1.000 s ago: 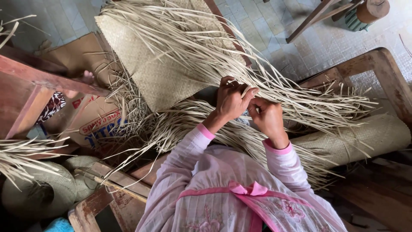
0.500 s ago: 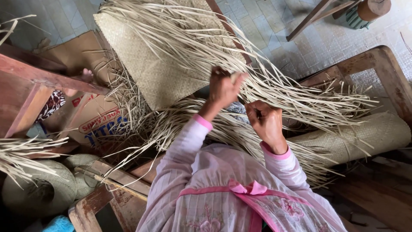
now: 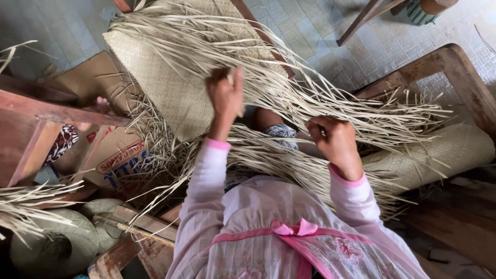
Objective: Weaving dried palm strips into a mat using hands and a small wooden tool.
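I sit over a half-woven pale straw mat (image 3: 155, 77) whose long loose strands (image 3: 351, 103) fan out to the right across my lap. My left hand (image 3: 226, 98) is raised above the mat's edge, fingers closed around a few strands it lifts. Lower and to the right, my right hand (image 3: 336, 140) is a fist closed on other strands near my knee. Both arms wear pink-cuffed pale sleeves. The hands are about a forearm's width apart.
A rolled woven mat (image 3: 444, 150) lies at the right under a wooden frame (image 3: 460, 67). A printed cardboard box (image 3: 111, 157) and a red-brown wooden beam (image 3: 36, 111) stand at the left. Woven hats (image 3: 51, 248) and a straw bundle (image 3: 23, 206) lie lower left.
My hands were together on the strands; the left hand has risen up and to the left, drawing strands with it. The right hand has stayed low and dropped slightly.
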